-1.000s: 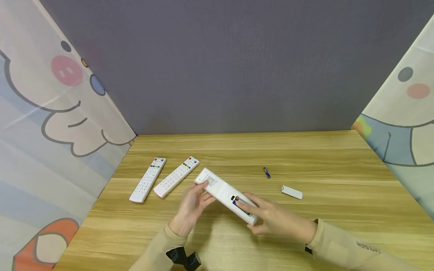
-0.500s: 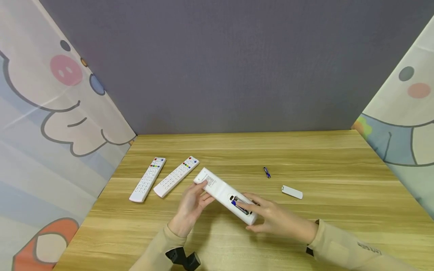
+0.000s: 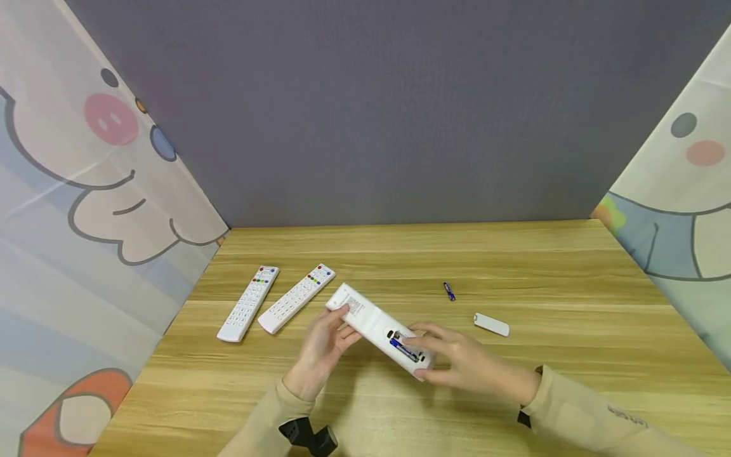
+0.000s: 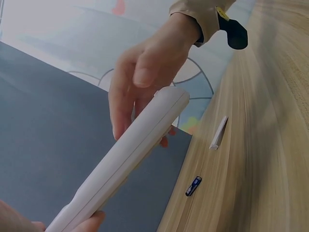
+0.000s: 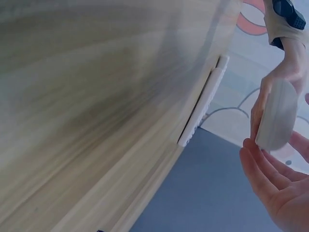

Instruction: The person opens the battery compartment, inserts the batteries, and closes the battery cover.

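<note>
A white remote control [image 3: 368,320] is held back side up above the table, tilted down to the right. My left hand [image 3: 320,355] pinches its far-left end, thumb on the printed code. At the other end, a blue battery [image 3: 404,350] lies in the uncovered battery compartment. My right hand [image 3: 459,357] is there, index finger over the compartment and thumb by the near edge. Its fingers [image 5: 270,174] look fairly straight against the remote in the right wrist view. Part of the compartment is hidden by that hand.
Two more white remotes, the left one [image 3: 248,304] and the right one [image 3: 297,298], lie buttons up on the wooden table [image 3: 548,266]. A loose blue battery [image 3: 449,291] and a white battery cover [image 3: 491,324] lie to the right. A grey panel [image 3: 400,127] stands behind.
My right hand has shifted slightly right, its index finger drawing back from the battery, more of which shows now. The left hand and remote have hardly moved.
</note>
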Available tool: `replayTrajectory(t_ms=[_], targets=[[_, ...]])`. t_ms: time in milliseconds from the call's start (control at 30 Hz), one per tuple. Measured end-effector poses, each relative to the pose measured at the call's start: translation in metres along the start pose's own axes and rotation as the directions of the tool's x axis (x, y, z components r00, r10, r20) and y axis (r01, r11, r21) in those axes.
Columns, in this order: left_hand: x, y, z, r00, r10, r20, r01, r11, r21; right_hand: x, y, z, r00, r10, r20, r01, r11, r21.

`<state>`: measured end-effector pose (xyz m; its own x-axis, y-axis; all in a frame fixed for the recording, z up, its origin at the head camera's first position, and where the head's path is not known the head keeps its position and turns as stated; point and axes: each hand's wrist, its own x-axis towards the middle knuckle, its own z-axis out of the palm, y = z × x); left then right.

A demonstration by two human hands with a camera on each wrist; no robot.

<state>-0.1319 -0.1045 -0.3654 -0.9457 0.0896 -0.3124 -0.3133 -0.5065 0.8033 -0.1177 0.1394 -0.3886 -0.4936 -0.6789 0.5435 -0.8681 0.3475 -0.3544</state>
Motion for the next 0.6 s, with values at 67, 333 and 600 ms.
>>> replayTrajectory(t_ms=[67, 333, 600], targets=[[0.0, 0.0, 0.0, 1.0, 0.0, -0.002, 0.0, 1.0, 0.004, 0.001, 0.001, -0.002, 1.0, 0.004, -0.003, -0.004, 1.0, 0.017], [0.001, 0.0, -0.002, 1.0, -0.001, -0.006, 0.001, 1.0, 0.025, 0.005, 0.009, -0.008, 0.995, 0.09, 0.034, -0.092, 0.994, 0.063], [0.002, 0.001, -0.004, 1.0, 0.002, -0.016, -0.002, 1.0, 0.025, 0.007, 0.023, -0.016, 0.935, 0.329, 0.136, -0.344, 0.933, 0.105]])
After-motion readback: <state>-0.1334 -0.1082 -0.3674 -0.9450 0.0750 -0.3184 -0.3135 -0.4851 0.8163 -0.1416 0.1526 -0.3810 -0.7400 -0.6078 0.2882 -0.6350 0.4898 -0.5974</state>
